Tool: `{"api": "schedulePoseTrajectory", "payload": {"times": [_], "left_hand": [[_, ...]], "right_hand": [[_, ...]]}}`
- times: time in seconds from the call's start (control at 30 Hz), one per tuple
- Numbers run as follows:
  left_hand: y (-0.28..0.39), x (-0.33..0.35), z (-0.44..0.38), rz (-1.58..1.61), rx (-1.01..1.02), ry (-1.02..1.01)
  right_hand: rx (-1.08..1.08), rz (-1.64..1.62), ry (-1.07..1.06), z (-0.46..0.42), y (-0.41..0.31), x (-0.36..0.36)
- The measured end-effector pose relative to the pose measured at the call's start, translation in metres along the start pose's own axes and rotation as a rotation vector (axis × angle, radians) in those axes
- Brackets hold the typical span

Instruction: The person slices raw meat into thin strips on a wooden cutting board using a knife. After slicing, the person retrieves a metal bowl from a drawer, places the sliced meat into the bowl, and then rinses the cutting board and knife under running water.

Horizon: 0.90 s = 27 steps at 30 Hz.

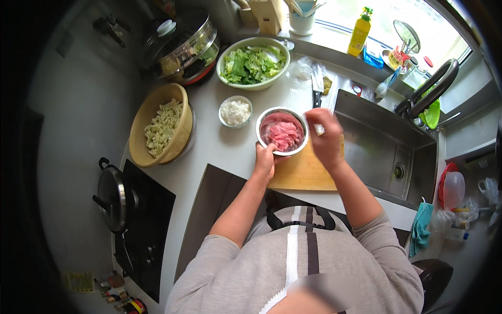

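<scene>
My left hand (pixel 267 160) grips the near rim of a stainless steel bowl (pixel 260 138) that holds sliced raw meat (pixel 283 135). The bowl is above the far left part of a wooden cutting board (pixel 304 172). Just right of the bowl, my right hand (pixel 324 131) is raised and blurred, its fingers bent; a small pale thing shows by the fingers, and whether they hold it is unclear. Left of the bowl stands a small bowl of white crumbly food (pixel 235 112). Beyond my right hand lies a knife with a black handle (pixel 317 88).
A basin of cut leafy greens (pixel 253 64) stands at the back. Farther left are a basket of cut cauliflower (pixel 162 129), a steamer pot (pixel 184 47) and a lidded pan (pixel 111 198) on the black cooktop (pixel 151 219). At right are the steel sink (pixel 368 145) and a dark faucet (pixel 429 88).
</scene>
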<state>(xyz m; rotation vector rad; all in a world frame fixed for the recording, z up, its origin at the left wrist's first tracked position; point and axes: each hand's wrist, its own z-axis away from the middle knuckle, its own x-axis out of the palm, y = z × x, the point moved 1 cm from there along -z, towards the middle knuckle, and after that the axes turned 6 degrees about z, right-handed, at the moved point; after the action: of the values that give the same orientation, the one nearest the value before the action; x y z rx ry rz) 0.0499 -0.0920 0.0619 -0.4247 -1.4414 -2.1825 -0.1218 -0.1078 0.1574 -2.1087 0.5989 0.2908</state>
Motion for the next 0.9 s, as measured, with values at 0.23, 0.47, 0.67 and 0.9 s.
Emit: {"api": "schedulePoseTrajectory", "payload": {"times": [0.23,0.47,0.67,0.9], "left_hand": [[0.006,0.003,-0.032,0.026,0.006,0.034],[-0.002,0.021,-0.079,0.123,-0.003,0.085],[-0.013,0.026,-0.095,0.145,0.022,0.125],[-0.029,0.004,-0.087,0.039,0.094,0.158]], "right_hand": [[0.248,0.029,-0.122,0.026,0.038,0.027],[0.41,0.589,-0.225,0.019,0.15,0.049],[0.563,0.692,-0.301,0.007,0.185,0.063],[0.607,0.61,-0.328,0.012,0.202,0.038]]}}
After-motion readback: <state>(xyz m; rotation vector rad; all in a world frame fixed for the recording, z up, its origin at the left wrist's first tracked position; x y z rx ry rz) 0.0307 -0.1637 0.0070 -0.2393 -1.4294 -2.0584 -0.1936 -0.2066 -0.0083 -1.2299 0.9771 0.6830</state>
